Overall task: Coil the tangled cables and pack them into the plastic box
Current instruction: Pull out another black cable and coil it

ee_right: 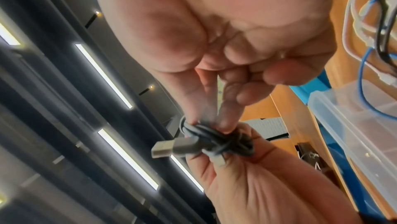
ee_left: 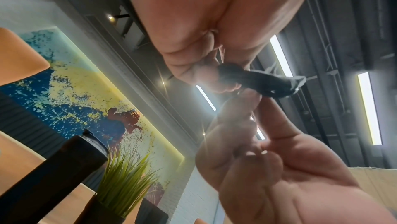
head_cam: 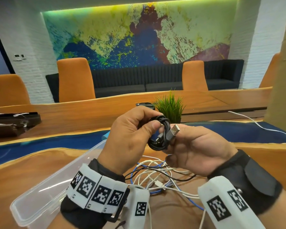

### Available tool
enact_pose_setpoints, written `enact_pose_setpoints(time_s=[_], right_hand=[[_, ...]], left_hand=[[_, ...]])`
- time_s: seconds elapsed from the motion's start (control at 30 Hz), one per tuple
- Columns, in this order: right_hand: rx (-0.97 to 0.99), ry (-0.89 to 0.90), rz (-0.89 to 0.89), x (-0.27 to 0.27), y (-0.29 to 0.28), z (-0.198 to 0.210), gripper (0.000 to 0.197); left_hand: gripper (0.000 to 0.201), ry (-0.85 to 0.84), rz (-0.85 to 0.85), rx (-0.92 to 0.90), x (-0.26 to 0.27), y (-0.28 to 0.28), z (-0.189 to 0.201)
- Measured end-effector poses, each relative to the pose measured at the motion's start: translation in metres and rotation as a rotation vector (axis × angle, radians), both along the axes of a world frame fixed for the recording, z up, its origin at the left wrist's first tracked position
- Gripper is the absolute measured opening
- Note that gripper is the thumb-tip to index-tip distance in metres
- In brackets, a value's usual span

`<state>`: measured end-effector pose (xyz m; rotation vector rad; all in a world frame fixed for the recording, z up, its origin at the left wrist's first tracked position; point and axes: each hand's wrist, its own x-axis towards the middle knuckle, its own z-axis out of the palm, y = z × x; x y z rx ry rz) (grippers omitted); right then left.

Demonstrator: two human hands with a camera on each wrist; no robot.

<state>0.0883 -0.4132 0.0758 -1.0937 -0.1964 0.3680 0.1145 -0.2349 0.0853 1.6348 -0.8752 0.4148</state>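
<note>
I have the black cable (head_cam: pixel 160 133) wound into a small coil and held up above the counter (head_cam: pixel 40 164), over its near middle, with the USB plug (head_cam: pixel 173 132) poking out toward my right. My left hand (head_cam: pixel 130 139) pinches the top of the coil between thumb and curled fingers; my right hand (head_cam: pixel 196 149) supports it from the other side, index and middle fingertips (ee_right: pixel 223 125) pressing the loops, so both grips are closed on the same bundle. To finish this step well, I judge the loose plug end should be tucked through the loops before either hand lets go, or the coil may spring open. The plastic box (head_cam: pixel 45 187) sits just left of my left wrist, open, near the counter's near edge, a short drop away. Directly below lies the tangle of white, blue and black cables (head_cam: pixel 158 176), so I would swing left, not down. A potted grass plant (head_cam: pixel 170 106) stands behind.
</note>
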Motion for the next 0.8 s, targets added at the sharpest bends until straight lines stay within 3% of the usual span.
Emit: enact_pose_setpoints(time_s=[0.1, 0.2, 0.33, 0.47, 0.6, 0.67, 0.8], right_hand=[[0.031, -0.028, 0.070, -0.003, 0.004, 0.002, 0.027], [0.050, -0.101, 0.124, -0.005, 0.007, 0.005, 0.020], [0.145, -0.136, 0.142, -0.004, 0.005, 0.001, 0.046], [0.040, -0.168, 0.092, -0.002, -0.006, 0.003, 0.053], [-0.042, -0.224, 0.086, -0.004, -0.017, 0.010, 0.059], [-0.175, -0.270, -0.027, -0.007, -0.011, 0.016, 0.065], [-0.489, -0.351, -0.352, -0.012, 0.007, 0.020, 0.050]], left_hand=[[0.017, -0.046, 0.021, -0.028, -0.002, -0.002, 0.001], [0.017, -0.075, 0.024, -0.052, -0.005, -0.005, 0.002], [0.015, -0.075, 0.033, -0.034, -0.007, -0.010, -0.001], [0.013, -0.004, -0.001, -0.015, -0.012, -0.016, -0.003], [0.010, -0.003, 0.184, -0.031, -0.001, -0.008, -0.002], [0.008, 0.022, 0.265, -0.076, 0.004, -0.002, 0.000], [0.007, 0.005, 0.316, -0.049, -0.001, -0.003, 0.000]])
